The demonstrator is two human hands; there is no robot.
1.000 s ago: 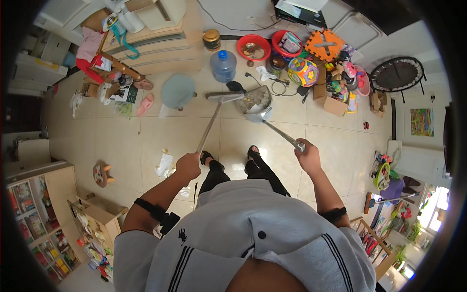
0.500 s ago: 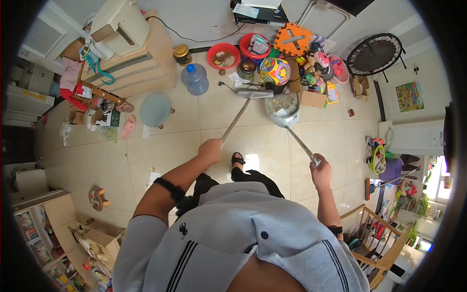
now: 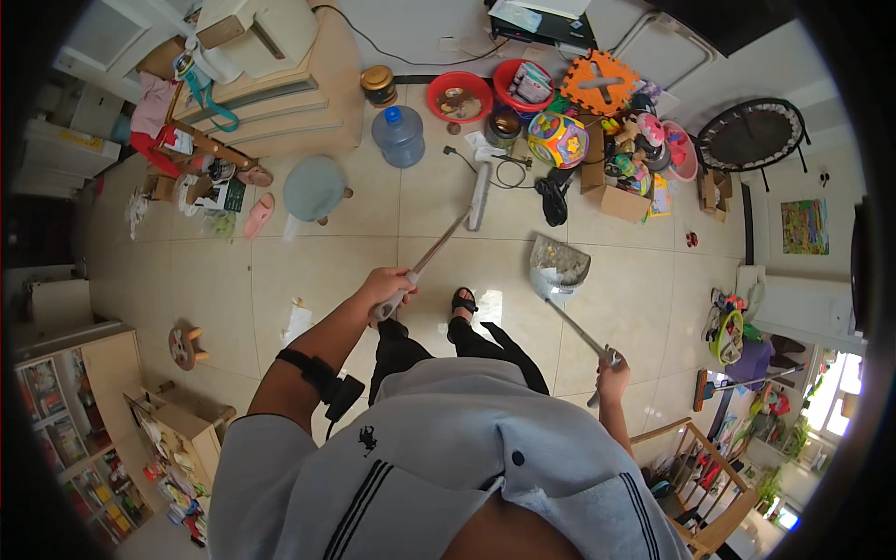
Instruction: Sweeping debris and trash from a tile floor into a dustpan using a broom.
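My left hand [image 3: 385, 287] is closed around the grip of a long-handled broom [image 3: 480, 198]. The broom's narrow grey head rests on the tiles ahead of me, turned lengthwise, left of the dustpan and apart from it. In my right hand [image 3: 611, 376] is the upper end of a long-handled dustpan [image 3: 556, 290]. Its grey-white pan stands on or just over the floor, with pale debris inside. Beyond the pan lies a black bundle [image 3: 553, 199], whose kind I cannot make out, beside a black cable [image 3: 513, 172].
A blue water jug [image 3: 399, 138], red basins [image 3: 487, 101], a toy drum [image 3: 558, 140] and boxes of toys line the wall. To the left are a round stool [image 3: 315, 189] and pink slipper [image 3: 259, 216]. Paper [image 3: 298, 322] lies near my left foot. A wooden frame [image 3: 695, 467] stands at right.
The dustpan has come back toward me, away from the toys, uncovering the black bundle. The broom head has turned from crosswise to lengthwise and parted from the pan. My view has shifted slightly.
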